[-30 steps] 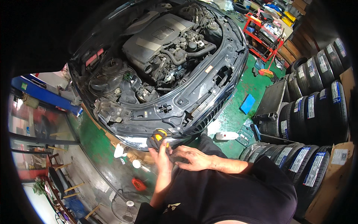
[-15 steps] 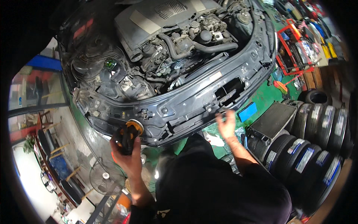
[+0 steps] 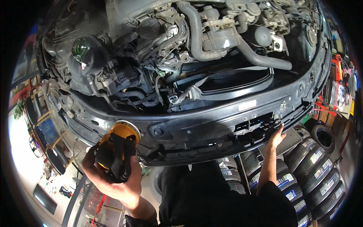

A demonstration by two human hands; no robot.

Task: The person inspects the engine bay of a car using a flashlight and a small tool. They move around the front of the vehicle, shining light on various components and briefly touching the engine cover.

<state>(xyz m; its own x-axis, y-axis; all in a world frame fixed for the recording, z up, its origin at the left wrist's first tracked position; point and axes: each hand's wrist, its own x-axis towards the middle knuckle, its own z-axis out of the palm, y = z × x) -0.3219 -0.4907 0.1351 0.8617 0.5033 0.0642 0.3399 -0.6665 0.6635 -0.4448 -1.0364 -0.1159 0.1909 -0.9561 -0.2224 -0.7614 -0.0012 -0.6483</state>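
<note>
My left hand (image 3: 117, 181) is closed round a headlamp (image 3: 123, 131) with an orange round body, a pale front rim and a bunched black strap. The lamp is held just above the left part of the car's dark front panel (image 3: 181, 125). At the panel's right part, my right hand (image 3: 277, 139) touches the near edge beside a rectangular opening. Its fingers look apart, though some are partly hidden against the dark trim. Beyond the panel, the engine bay lies exposed, with a thick grey hose (image 3: 261, 56) and a radiator fan shroud (image 3: 234, 83).
Stacked tyres (image 3: 310, 170) stand at the lower right, near my right arm. A black reservoir (image 3: 81, 56) sits at the bay's left. Chairs (image 3: 56, 159) line the far left, and a red rack (image 3: 336, 72) stands at the right.
My view has moved closer over the engine bay. My right hand has gone from the air to the panel's right edge. The headlamp stays in my left hand near the panel.
</note>
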